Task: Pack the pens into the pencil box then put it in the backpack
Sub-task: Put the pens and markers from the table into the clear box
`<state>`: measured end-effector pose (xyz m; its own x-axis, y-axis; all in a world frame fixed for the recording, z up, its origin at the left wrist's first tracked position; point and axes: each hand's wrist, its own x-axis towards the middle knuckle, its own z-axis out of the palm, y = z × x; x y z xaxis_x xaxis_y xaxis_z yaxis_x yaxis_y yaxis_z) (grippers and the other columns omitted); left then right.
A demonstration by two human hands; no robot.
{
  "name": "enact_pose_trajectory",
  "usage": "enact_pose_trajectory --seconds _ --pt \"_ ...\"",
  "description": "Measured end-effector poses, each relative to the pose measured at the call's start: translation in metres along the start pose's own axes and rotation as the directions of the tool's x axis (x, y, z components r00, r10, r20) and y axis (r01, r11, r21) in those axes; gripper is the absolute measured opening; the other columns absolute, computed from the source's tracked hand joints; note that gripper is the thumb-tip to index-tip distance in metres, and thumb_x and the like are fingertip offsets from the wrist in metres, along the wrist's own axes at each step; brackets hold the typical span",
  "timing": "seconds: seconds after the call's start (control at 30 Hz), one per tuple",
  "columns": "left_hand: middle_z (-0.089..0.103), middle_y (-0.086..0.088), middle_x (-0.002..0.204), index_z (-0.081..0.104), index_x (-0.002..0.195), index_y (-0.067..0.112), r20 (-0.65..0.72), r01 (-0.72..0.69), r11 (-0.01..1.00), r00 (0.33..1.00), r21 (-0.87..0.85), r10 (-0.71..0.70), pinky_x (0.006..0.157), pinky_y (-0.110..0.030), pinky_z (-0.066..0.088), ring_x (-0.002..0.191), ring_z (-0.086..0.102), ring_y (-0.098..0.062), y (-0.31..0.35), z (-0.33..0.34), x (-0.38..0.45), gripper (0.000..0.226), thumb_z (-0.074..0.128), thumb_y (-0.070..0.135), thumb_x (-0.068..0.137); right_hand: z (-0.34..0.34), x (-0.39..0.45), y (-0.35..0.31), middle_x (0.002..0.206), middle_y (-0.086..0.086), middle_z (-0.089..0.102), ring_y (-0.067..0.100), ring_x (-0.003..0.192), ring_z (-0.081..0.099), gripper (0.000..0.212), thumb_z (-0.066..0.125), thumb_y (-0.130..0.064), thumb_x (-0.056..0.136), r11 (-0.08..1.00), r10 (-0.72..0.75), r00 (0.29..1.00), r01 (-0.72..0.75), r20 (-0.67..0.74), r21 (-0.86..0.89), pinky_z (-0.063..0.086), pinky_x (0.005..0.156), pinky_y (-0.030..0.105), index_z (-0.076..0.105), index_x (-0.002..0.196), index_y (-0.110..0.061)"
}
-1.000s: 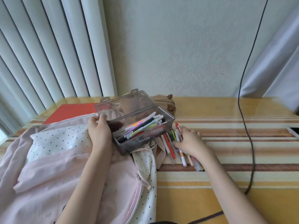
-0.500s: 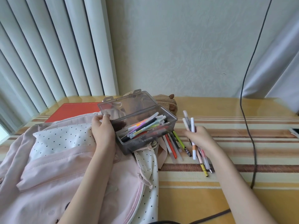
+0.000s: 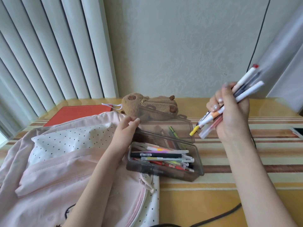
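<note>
— Where do we have the pencil box (image 3: 164, 163)?
— It sits open, half on the pink backpack (image 3: 54, 177) and half on the striped bench (image 3: 229, 202), toward the near middle of the bench. Its clear lid (image 3: 165, 128) is tipped back toward the far edge.
— What's inside?
— A loose pile of pens (image 3: 162, 157) lying crosswise: a black one with a white label, a lilac and yellow one, a red one with print along the barrel. We cannot read any of the lettering; it is too small and blurred.
— And our hands?
— Our left hand (image 3: 126, 130) rests at the box's left end, fingers loosely curled, fingertips touching the lid's corner; it grips nothing tightly. Our right hand (image 3: 232, 112) is raised above the bench to the right of the box, closed in a fist around a bundle of pens (image 3: 229, 104), white barrels pointing up, a yellow cap (image 3: 194, 131) pointing down toward the lid.
— Anything else nearby?
— A brown plush capybara pouch (image 3: 147, 104) lies behind the lid, a red folder (image 3: 78, 112) lies by the far left corner, and a black cable (image 3: 221, 217) crosses the near edge.
</note>
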<state>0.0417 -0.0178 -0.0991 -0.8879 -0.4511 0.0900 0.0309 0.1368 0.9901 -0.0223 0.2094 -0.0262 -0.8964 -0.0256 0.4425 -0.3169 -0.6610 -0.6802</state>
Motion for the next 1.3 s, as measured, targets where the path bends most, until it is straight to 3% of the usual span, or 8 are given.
enact_pose_trajectory --seconds 0.1,0.17,0.27,0.37,0.93,1.1,1.2,1.3 --pt "0.048 -0.005 0.079 0.056 0.091 0.005 0.02 -0.022 0.999 1.0 0.025 0.021 0.075 -0.035 0.036 0.078 0.046 -0.017 0.002 0.004 -0.002 0.035 0.053 0.038 0.082 0.008 -0.009 0.0 0.052 -0.008 0.042 0.008 0.041 0.04 0.02 0.054 -0.014 0.091 0.999 0.028 0.982 -0.024 0.186 -0.027 0.034 0.044 0.019 0.042 0.076 -0.018" --pt "0.046 -0.003 0.075 0.056 0.085 0.012 0.029 -0.024 0.999 0.999 0.029 0.023 0.072 -0.033 0.035 0.076 0.043 -0.017 0.0 0.005 -0.001 0.026 0.054 0.038 0.083 0.014 -0.021 0.012 0.055 -0.006 0.051 0.011 0.044 0.048 0.017 0.06 -0.013 0.087 0.947 0.153 0.941 -0.052 0.302 -0.318 0.041 0.045 0.022 0.046 0.078 -0.016" --pt "0.049 -0.007 0.075 0.054 0.081 0.015 0.058 -0.008 1.0 0.998 -0.008 0.009 0.072 -0.039 0.039 0.075 0.045 -0.02 -0.001 0.006 0.0 0.024 0.057 0.038 0.081 0.024 -0.035 0.029 0.084 -0.007 0.064 0.014 0.071 0.065 0.017 0.067 -0.026 0.083 0.55 0.506 0.753 0.094 0.421 -0.83 0.054 0.064 0.029 0.053 0.09 -0.032" --pt "0.049 -0.011 0.075 0.051 0.081 0.013 0.087 0.025 0.998 0.996 -0.052 -0.02 0.07 -0.038 0.039 0.073 0.047 -0.022 -0.003 0.005 0.002 0.017 0.053 0.025 0.092 0.025 -0.038 0.035 0.102 -0.008 0.063 0.015 0.093 0.061 0.031 0.073 -0.038 0.077 0.256 0.738 0.566 0.269 0.368 -0.928 0.049 0.083 0.037 0.057 0.104 -0.037" --pt "0.049 -0.006 0.075 0.056 0.089 0.006 0.056 0.04 0.999 0.998 0.008 -0.04 0.076 -0.036 0.039 0.076 0.048 -0.019 -0.006 0.007 0.004 0.024 0.054 0.03 0.09 0.026 -0.041 0.031 0.13 -0.024 0.057 -0.014 0.118 0.048 0.052 0.072 -0.016 0.082 0.366 0.836 0.376 0.157 0.399 -0.917 0.034 0.103 0.009 0.058 0.125 -0.04" --pt "0.05 -0.001 0.073 0.057 0.089 0.007 0.035 0.038 0.998 0.999 0.047 -0.04 0.077 -0.035 0.041 0.075 0.049 -0.018 -0.008 0.007 0.005 0.022 0.053 0.028 0.093 0.017 -0.028 0.019 0.1 -0.013 0.07 0.004 0.089 0.065 0.024 0.077 -0.021 0.077 0.235 0.732 0.608 0.197 0.306 -0.952 0.053 0.085 0.03 0.07 0.096 -0.033" --pt "0.051 -0.005 0.077 0.056 0.094 0.001 0.029 0.049 0.998 0.998 0.037 -0.051 0.078 -0.035 0.042 0.077 0.051 -0.018 -0.007 0.007 0.005 0.028 0.052 0.028 0.093 0.014 -0.029 0.024 0.091 -0.005 0.069 0.013 0.083 0.065 0.015 0.075 -0.015 0.078 0.119 0.782 0.571 0.254 0.248 -0.96 0.055 0.082 0.038 0.072 0.089 -0.025" --pt "0.051 -0.007 0.078 0.055 0.091 0.006 0.039 0.051 0.999 0.998 -0.009 -0.051 0.076 -0.037 0.043 0.078 0.052 -0.02 -0.005 0.007 0.001 0.022 0.052 0.028 0.093 0.013 -0.03 0.027 0.09 -0.005 0.071 0.012 0.084 0.067 0.014 0.074 -0.014 0.079 0.195 0.785 0.553 0.207 0.279 -0.959 0.056 0.083 0.038 0.073 0.088 -0.024"
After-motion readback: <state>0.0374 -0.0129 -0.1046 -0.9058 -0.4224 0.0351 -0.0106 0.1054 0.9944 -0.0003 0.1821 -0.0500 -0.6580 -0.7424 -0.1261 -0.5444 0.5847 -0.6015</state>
